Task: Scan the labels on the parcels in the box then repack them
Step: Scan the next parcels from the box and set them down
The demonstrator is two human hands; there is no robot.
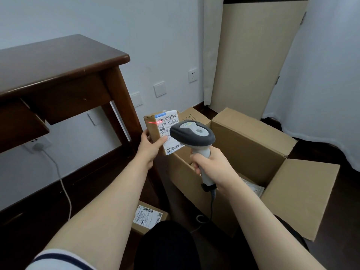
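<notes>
My left hand [151, 148] grips a small brown cardboard parcel [153, 123] from below, its white shipping label [169, 121] facing me. A red laser line falls across the label's left edge. My right hand [211, 164] grips the handle of a grey and white barcode scanner [192, 134], whose head points at the label and covers its right part. Below both hands stands the large open cardboard box [249, 152], flaps spread. A pale bagged parcel [253, 187] lies inside it. Another labelled brown parcel [149, 217] lies on the floor near my knee.
A dark wooden desk [58, 61] stands to the left, its leg close behind the held parcel. A white cable [62, 184] runs from a wall socket down the wall. A tall flat cardboard sheet [253, 55] leans against the back wall beside white curtains [321, 75].
</notes>
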